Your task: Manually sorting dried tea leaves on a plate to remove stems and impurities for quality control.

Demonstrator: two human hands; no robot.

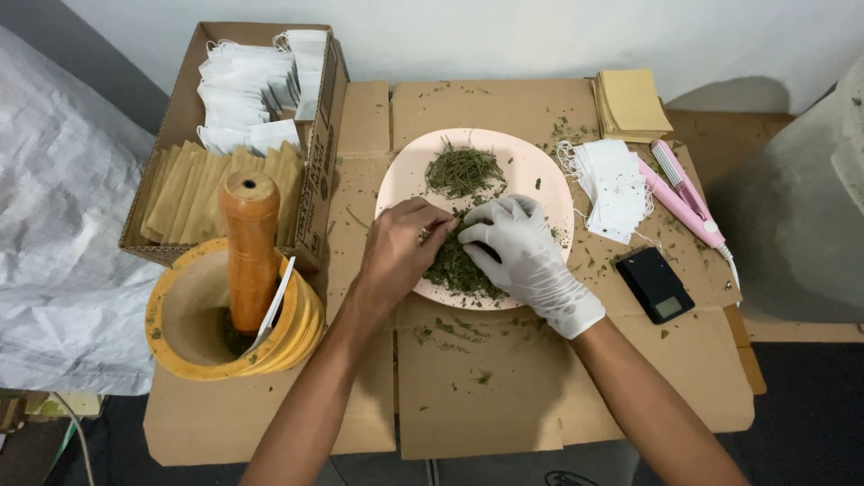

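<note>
While both hands pinch at the near pile of dried green herbs [454,265] on the pale pink plate [540,175] at frame centre, bare left hand [400,247] and gloved right hand [517,247] grasping leaves, a second pile [463,169] lies untouched behind and the empty white tea bags [616,184] at upper right remain unfilled.

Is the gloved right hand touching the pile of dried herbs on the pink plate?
Touching. The head view shows the right hand with its gloved fingers pressed into the nearer herb pile on the pink plate, no gap between them.
</note>
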